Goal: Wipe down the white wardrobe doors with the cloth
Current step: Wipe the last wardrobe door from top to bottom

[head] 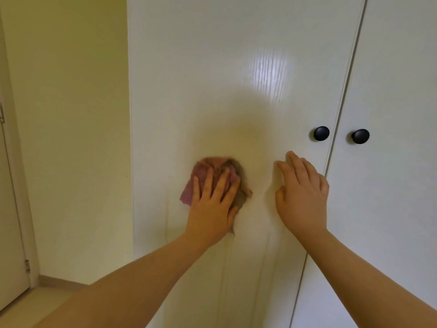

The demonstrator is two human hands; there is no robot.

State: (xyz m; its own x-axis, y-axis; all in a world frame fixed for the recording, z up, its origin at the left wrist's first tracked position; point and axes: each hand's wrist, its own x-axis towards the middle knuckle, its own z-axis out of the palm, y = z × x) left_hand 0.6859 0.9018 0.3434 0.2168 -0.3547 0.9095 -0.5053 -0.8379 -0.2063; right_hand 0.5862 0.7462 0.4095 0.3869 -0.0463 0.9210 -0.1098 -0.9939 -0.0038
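Note:
Two white wardrobe doors fill the view: the left door (224,79) and the right door (397,91), each with a round black knob (321,133) (360,136) beside the gap between them. My left hand (211,204) presses a crumpled pink cloth (205,171) flat against the left door with straight, spread fingers. To its right, my right hand (301,192) lies against the same door below the left knob, fingers straight and holding nothing. Part of the cloth is hidden under my left palm.
A pale yellow wall (71,114) stands left of the wardrobe. A room door with a hinge (9,233) shows at the far left edge. A strip of light floor (30,301) lies at the bottom left.

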